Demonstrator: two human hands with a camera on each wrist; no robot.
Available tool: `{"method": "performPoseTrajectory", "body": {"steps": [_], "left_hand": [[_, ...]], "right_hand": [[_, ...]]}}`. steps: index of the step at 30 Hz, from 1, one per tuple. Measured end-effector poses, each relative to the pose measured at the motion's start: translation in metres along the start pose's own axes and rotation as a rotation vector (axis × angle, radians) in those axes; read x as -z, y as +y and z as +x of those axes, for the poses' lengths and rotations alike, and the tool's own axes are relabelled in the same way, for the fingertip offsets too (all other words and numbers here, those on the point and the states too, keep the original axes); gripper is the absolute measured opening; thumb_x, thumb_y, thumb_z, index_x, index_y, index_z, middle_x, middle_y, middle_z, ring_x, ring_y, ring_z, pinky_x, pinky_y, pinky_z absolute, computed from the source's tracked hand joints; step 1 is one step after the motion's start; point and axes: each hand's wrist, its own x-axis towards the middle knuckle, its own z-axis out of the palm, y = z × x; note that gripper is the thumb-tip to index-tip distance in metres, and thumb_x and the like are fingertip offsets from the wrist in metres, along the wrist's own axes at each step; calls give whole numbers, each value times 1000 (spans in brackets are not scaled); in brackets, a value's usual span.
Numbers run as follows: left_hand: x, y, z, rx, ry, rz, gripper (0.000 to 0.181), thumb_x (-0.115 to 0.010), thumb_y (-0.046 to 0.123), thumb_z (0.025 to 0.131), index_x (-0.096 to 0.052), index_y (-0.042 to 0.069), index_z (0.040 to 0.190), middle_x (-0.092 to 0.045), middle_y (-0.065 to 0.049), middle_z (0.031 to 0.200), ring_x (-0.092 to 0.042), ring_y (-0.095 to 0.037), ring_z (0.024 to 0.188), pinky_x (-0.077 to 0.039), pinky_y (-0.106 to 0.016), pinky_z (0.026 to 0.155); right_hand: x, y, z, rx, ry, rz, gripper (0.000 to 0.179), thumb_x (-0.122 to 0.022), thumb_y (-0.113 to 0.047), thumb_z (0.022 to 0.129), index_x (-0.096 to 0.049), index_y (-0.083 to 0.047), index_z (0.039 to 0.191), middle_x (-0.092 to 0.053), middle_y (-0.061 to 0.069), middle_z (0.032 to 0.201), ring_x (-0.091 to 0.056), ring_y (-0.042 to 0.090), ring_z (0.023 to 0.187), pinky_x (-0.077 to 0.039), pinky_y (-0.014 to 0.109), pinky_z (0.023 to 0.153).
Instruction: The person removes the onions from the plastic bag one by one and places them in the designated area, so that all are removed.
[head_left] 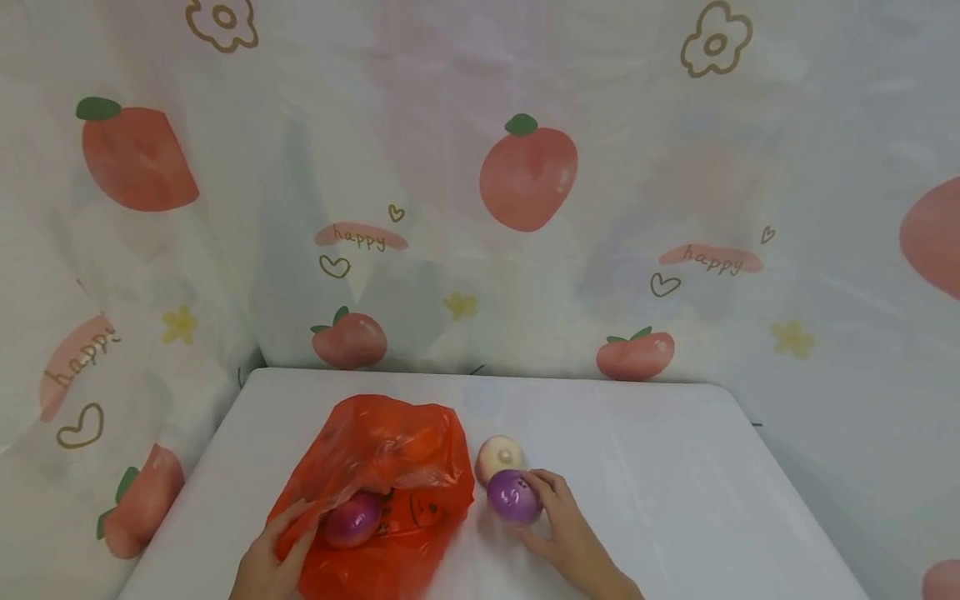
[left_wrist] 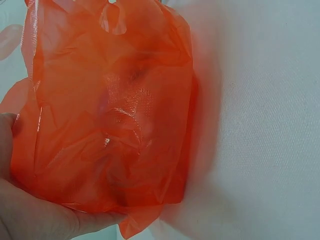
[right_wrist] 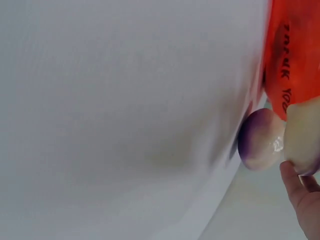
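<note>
Standing at the table, I listed the following.

Item, one red plastic bag (head_left: 375, 571), translucent and crumpled, at the near left of the white table (head_left: 675, 500). Its wall bore black print, which read "THANK YOU" from the right wrist's side. Rounded orange shapes (head_left: 420, 447) showed dimly through its far part.

Item, one glossy purple bulb (head_left: 353, 520), lying in the mouth of the bag, just right of the left hand (head_left: 276, 554).

Item, the left hand itself, at the near left: grasping the bag's left edge, thumb apart from the fingers and plastic caught between them.

Item, a second bulb (head_left: 514, 497), purple on the face turned up, cream below, to the right of the bag. The right hand (head_left: 566, 533) had it in its grasp, fingers along its right side and thumb at its near side.

Item, a third bulb (head_left: 500, 458), a small knob on its cream face and purple showing on its side, just beyond the second and close to the bag's right side. Whether those two bulbs touched, I could not tell.

Item, one pale backdrop (head_left: 600, 167), hung behind the table and along its left and right sides, printed with red fruit, outlined hearts, yellow and brown flowers, and the word "happy".
</note>
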Motion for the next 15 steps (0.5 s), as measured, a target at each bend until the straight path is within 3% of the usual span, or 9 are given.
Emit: {"method": "performPoseTrajectory", "body": {"steps": [5,15], "left_hand": [[0,1,-1,-1,5,12,59,-54,39,95,-40,1,138,-42,-28,135,-50,-40,105,-49,-52,82],[-1,2,-2,6,11,-10,60,-54,40,94,-41,2,138,-41,-27,138,-50,-40,107,-49,-50,82]], "right_hand": [[7,13,4,18,102,-24,71,-84,-14,70,-50,-3,131,-45,10,124,-50,27,113,-47,44,89],[11,33,13,-6,182,39,65,-80,-15,75,-49,4,128,-50,15,116,-55,25,101,-54,29,74]]}}
